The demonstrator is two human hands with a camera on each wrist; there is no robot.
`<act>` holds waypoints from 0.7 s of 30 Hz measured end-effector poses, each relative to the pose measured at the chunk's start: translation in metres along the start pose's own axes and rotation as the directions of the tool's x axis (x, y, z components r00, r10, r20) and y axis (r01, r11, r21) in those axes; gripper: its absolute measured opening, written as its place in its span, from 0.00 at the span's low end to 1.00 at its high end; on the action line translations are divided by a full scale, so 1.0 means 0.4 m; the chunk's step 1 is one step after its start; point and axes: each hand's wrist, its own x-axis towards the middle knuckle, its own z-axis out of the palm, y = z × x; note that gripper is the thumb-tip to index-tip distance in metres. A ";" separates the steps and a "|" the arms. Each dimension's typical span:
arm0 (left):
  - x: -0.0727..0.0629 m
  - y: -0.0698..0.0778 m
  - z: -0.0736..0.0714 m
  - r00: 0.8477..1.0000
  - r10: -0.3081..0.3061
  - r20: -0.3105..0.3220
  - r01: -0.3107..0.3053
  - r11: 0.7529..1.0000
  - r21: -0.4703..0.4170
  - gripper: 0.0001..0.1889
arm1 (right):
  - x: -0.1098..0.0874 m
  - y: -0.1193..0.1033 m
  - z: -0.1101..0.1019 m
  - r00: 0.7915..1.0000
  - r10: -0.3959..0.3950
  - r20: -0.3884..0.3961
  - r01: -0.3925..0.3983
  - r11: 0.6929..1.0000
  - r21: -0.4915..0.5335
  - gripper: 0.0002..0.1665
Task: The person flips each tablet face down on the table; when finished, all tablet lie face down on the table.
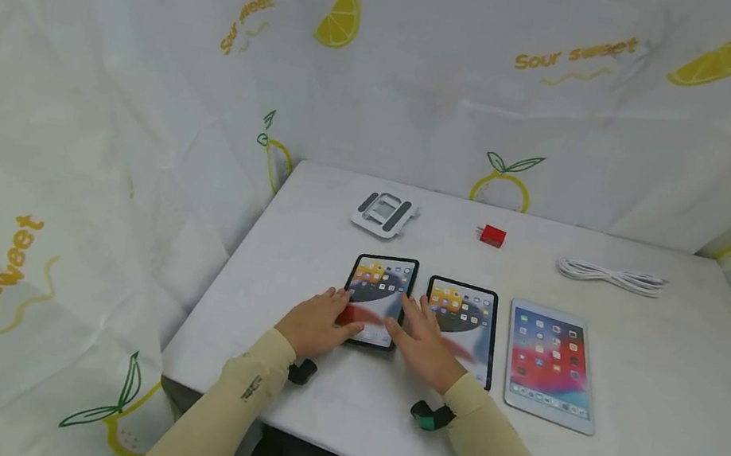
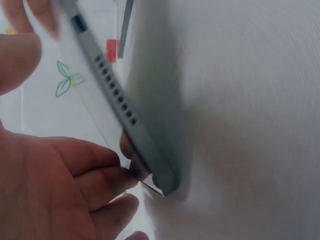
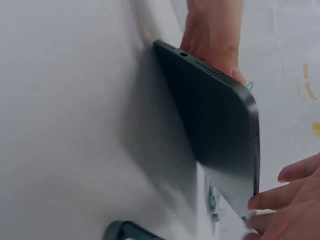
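Observation:
A dark-edged tablet (image 1: pixel 379 295) with a lit home screen is between my two hands, tilted, its dark back (image 3: pixel 210 110) partly raised off the table. My left hand (image 1: pixel 315 320) holds its left edge, thumb over the screen's lower part. Against the right edge, my right hand (image 1: pixel 425 347) holds it with fingertips and thumb. Speaker holes show along the tablet's edge (image 2: pixel 117 95) in the left wrist view. Under my right hand lies a second black-framed tablet (image 1: pixel 474 335), partly covered. To its right is a white-framed tablet (image 1: pixel 553 364), screen up.
Toward the back of the white table (image 1: pixel 667 375) lie a white and grey folding stand (image 1: pixel 384 214), a red plug adapter (image 1: pixel 492 235) and a coiled white cable (image 1: pixel 611 276). A white lemon-print curtain (image 1: pixel 417 91) encloses the back and left side.

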 end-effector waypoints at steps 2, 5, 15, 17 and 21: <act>-0.003 -0.003 0.002 1.000 -0.022 -0.008 0.021 0.998 -0.054 0.47 | -0.008 -0.022 0.001 0.999 -0.047 0.004 0.047 0.995 0.087 0.45; -0.005 -0.003 0.007 1.000 -0.031 -0.001 0.031 0.988 -0.154 0.46 | -0.020 -0.055 0.005 0.990 -0.137 0.017 0.132 0.975 0.177 0.46; -0.014 0.031 -0.012 0.990 0.139 0.023 -0.118 0.905 -0.409 0.41 | -0.042 -0.107 0.011 0.959 -0.285 -0.002 0.281 0.943 0.178 0.45; -0.018 0.036 -0.032 0.984 0.175 -0.018 -0.162 0.863 -0.478 0.38 | -0.035 -0.108 0.012 0.952 -0.305 0.002 0.300 0.939 0.167 0.45; -0.023 0.039 -0.067 0.953 0.253 -0.165 -0.302 0.779 -0.549 0.33 | -0.021 -0.104 0.020 0.952 -0.303 0.044 0.296 0.948 0.115 0.46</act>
